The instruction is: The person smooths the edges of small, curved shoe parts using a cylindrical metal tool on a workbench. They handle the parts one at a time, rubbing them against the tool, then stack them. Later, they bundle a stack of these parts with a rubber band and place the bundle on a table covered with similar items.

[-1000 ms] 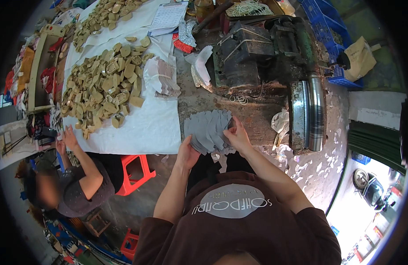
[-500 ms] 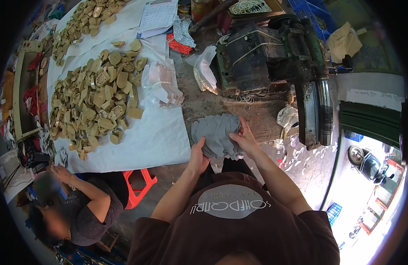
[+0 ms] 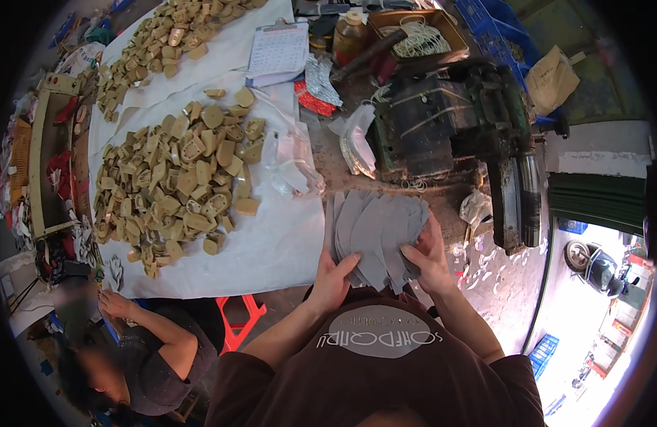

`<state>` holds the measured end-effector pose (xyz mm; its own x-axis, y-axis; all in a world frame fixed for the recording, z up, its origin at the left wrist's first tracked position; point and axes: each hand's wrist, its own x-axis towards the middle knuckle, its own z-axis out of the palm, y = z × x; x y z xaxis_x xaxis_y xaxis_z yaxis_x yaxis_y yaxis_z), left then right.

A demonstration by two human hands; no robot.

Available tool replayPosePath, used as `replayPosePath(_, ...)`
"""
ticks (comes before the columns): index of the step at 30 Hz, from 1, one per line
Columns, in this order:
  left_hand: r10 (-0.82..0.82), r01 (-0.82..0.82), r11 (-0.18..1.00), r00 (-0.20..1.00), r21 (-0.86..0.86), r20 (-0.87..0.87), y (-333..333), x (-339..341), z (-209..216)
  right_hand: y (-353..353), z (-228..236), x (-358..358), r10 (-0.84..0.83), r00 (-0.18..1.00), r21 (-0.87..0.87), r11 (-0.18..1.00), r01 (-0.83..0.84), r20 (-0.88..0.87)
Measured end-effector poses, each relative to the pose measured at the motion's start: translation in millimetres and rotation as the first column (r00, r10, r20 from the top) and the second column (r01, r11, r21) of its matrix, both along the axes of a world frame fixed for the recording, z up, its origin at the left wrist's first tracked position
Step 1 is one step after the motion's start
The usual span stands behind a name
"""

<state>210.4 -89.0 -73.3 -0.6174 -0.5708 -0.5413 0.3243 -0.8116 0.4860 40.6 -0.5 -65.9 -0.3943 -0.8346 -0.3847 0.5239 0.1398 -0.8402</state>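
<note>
A fanned stack of thin grey cut pieces [image 3: 377, 233], like cloth or leather, is held in front of my chest by the table's near edge. My left hand [image 3: 333, 280] grips its lower left side, thumb on top and the fingers hidden beneath. On the opposite edge, my right hand [image 3: 430, 260] pinches the stack with its thumb on the face and fingers behind. Just beyond lie a clear-wrapped bundle of pale pieces [image 3: 294, 162] and another bundle with a glittery edge [image 3: 358, 146].
Tan heel-shaped blocks [image 3: 193, 167] are heaped on a white sheet [image 3: 271, 256] to the left. A heavy dark machine [image 3: 442, 121] stands at the right. Farther back are a clipboard [image 3: 279, 51] and a box of string [image 3: 421, 35]. A co-worker [image 3: 158, 356] sits at lower left beside a red stool [image 3: 242, 320].
The grey stack has come nearer my body and is spread flatter, its face turned up toward me. Both hands moved down with it. The whole view has shifted slightly.
</note>
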Motion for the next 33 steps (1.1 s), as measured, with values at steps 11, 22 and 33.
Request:
replayPosePath(11,0.040,-0.127,0.943,0.961,-0.308,-0.274,-169,-6,57,-175,60,12,-0.057,0.996,-0.192,0.981,0.043,-0.067)
replayPosePath(22,0.232,-0.224,0.973,0.936,0.059,-0.264,-409,-13,-19,-405,18,1,0.128,0.942,-0.026,0.989,-0.143,-0.311)
replayPosePath(33,0.372,-0.371,0.927,0.928,0.045,-0.011,-547,-30,-109,-420,-52,-13,0.091,0.964,0.106,0.992,-0.066,-0.251)
